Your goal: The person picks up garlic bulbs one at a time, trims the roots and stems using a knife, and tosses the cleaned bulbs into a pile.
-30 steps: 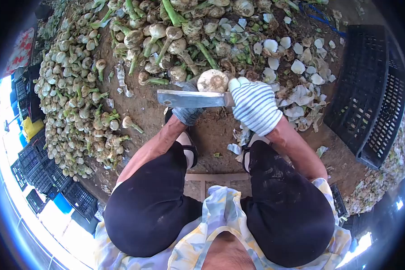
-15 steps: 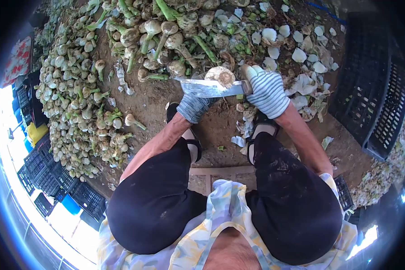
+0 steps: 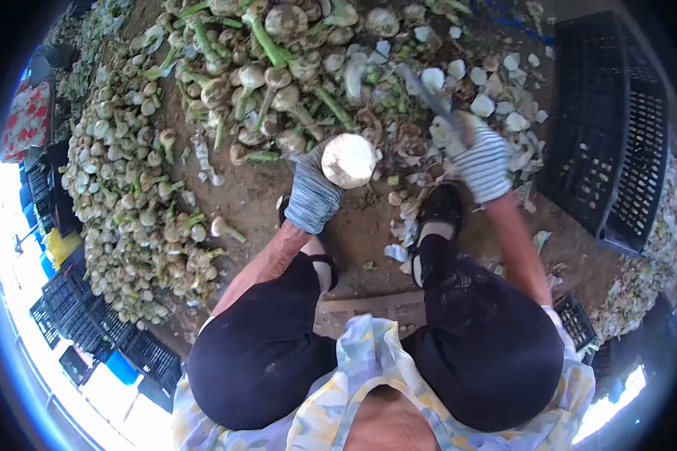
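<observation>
My left hand, in a grey knitted glove, is closed around a garlic bulb whose smooth, bright white side faces up. In a striped white glove, my right hand grips a knife, its blade pointing up and left over the scraps, apart from the bulb. Both are slightly blurred. Just beyond the bulb lies a heap of garlic with long green stalks and dirty roots. A pale blurred piece shows above that heap's right side.
A larger pile of garlic bulbs spreads along the left. White cut pieces and peelings cover the ground ahead on the right. Black plastic crates stand at the far right. More crates are at the lower left.
The knife has come off the bulb and swung up and right with my right hand. My left hand has moved slightly down and left; the bulb's rooty face has given way to a white one.
</observation>
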The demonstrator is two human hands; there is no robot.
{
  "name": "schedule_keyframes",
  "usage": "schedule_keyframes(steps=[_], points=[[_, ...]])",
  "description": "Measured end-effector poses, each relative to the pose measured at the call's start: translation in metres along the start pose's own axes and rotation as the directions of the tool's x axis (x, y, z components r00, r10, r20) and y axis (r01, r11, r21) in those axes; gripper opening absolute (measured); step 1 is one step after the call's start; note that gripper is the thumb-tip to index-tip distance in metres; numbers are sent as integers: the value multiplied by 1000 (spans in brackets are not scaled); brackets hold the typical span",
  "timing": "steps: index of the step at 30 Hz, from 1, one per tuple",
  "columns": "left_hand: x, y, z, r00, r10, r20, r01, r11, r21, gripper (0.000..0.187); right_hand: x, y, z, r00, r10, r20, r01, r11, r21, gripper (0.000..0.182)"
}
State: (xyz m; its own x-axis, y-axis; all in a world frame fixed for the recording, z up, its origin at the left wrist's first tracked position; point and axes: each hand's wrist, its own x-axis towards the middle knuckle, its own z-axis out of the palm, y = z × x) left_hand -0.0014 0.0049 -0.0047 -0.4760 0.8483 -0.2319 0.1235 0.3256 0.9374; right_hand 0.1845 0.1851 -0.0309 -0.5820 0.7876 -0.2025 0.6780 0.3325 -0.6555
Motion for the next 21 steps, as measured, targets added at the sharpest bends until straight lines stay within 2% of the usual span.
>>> schedule_keyframes(steps=[1,2,3,4,5,6,7,8,9,10,11,12,13,14,15,16,17,18,19,20,21], points=[[1,-14,6,999,-25,-20,27,994,109,45,-1,-27,7,993,-105,-52,117,939,324,24],[8,-32,11,997,-60,50,41,944,328,44,-4,-48,11,987,-123,99,54,850,524,28],[10,-23,14,998,-50,32,37,946,322,44,-5,-65,14,954,-174,242,-42,724,688,32],[14,-5,15,990,5,141,-93,777,622,38,-10,-64,40,948,-237,214,39,750,660,32],[17,5,14,966,12,259,-230,503,833,32,-12,-74,52,937,-296,187,117,767,631,32],[21,3,9,968,19,248,-225,499,837,32,-10,-71,49,933,-309,183,129,764,632,32],[24,-4,-1,932,355,78,-293,608,738,31,-7,-67,45,916,-148,373,-203,631,749,33],[27,-6,-6,776,613,-146,-405,663,629,30,-4,-70,40,817,-30,576,-514,415,751,34],[26,-8,-5,778,609,-154,-398,667,630,30,-4,-61,63,903,-4,429,-419,212,883,34],[23,-10,-3,962,141,-233,-132,990,52,39,-7,-56,68,902,50,430,-428,238,872,32],[21,-7,0,952,-307,-11,257,815,-518,48,-9,-59,69,899,99,428,-438,266,859,31],[22,-3,14,895,-402,193,411,576,-706,42,-12,-61,74,894,65,444,-441,306,844,29],[19,-15,21,903,-427,53,359,682,-637,37,-16,-64,75,887,37,459,-443,344,828,28],[18,-28,21,904,-427,-6,361,772,-523,35,-12,-61,69,864,147,482,-492,456,742,28],[23,-29,18,907,-418,-60,363,844,-394,34,-8,-56,66,963,39,266,-211,726,655,29],[26,-29,12,903,-425,-60,368,840,-399,34,-1,-44,58,985,-130,117,64,889,454,28],[28,-30,3,921,-388,-42,383,919,-92,34,4,-35,50,942,-334,18,325,928,183,28],[30,-32,-1,933,-361,-8,353,908,225,35,5,-46,33,905,-419,68,415,907,71,25],[34,-63,9,931,-365,-5,357,908,220,35,8,-60,23,906,-416,75,412,909,69,25],[35,-116,26,901,-434,-6,378,791,-481,32,12,-77,18,879,-424,217,447,892,-65,24],[35,-146,36,873,-486,45,204,279,-938,30,15,-85,17,843,-404,355,488,852,-189,22]])
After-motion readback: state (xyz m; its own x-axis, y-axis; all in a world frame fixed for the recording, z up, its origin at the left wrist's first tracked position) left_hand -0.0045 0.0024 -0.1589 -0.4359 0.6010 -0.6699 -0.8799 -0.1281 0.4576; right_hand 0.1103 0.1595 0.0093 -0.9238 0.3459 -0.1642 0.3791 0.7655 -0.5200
